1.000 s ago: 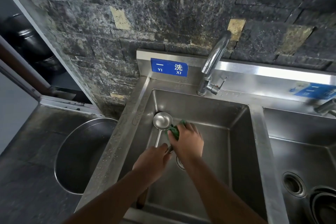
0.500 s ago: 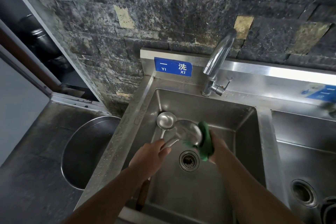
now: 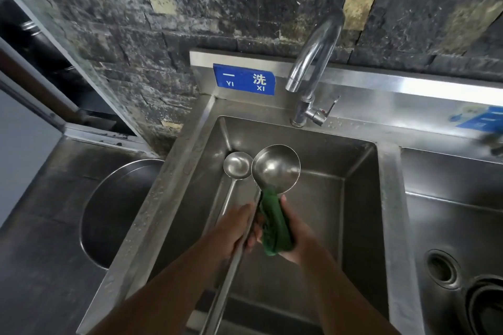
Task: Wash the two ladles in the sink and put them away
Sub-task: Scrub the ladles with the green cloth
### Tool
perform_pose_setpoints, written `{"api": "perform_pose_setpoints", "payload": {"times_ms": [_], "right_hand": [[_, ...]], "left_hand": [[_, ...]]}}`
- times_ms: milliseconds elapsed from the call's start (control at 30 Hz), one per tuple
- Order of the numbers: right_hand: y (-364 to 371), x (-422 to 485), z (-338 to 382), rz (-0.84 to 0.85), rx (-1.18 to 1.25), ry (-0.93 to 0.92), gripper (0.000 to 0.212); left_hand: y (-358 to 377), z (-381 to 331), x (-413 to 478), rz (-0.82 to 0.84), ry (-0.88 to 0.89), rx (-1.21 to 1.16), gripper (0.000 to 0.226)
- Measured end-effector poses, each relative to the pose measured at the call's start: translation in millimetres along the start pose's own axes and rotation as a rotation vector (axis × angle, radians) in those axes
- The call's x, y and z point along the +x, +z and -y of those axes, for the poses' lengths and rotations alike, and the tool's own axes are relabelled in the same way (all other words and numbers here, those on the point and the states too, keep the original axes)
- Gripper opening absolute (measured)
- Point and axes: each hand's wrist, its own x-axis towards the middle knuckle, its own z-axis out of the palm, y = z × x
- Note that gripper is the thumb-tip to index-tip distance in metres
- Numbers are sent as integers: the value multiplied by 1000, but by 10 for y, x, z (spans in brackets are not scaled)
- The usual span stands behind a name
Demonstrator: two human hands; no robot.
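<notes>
A large steel ladle [image 3: 275,168] is held above the left sink basin [image 3: 362,198], bowl facing up. My left hand [image 3: 234,228] grips its long handle. My right hand [image 3: 292,231] is wrapped around a green scouring cloth [image 3: 273,223], pressed against the ladle's neck just below the bowl. A smaller steel ladle [image 3: 237,165] lies in the basin along the left wall, its bowl near the back corner and its handle running toward me.
A chrome tap [image 3: 313,68] stands behind the basin under a blue sign [image 3: 244,79]. A second basin [image 3: 449,226] at the right holds a drain and dark round items. A large round steel pot [image 3: 114,209] sits in the counter at the left.
The large ladle has come up out of the basin and turned bowl-up. My right hand with the green cloth slid from the bowl down to the neck.
</notes>
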Motion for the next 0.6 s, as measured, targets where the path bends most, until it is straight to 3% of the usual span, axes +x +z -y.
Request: {"api": "perform_pose_setpoints", "payload": {"times_ms": [67,167,400,533,600], "right_hand": [[82,22,-7,111,-108,15,69],[74,116,-28,101,-151,30,59],[-15,485,26,-158,-182,64,39],[-70,786,211,-421,-143,-74,40],[-99,890,308,-499,-116,-127,28]], "left_hand": [[80,-16,17,31,-51,-97,50],[73,-16,133,43,-135,-187,49],[-77,124,530,138,-297,-174,53],[-149,363,614,278,-353,-114,56],[-157,497,641,274,-352,-113,53]]}}
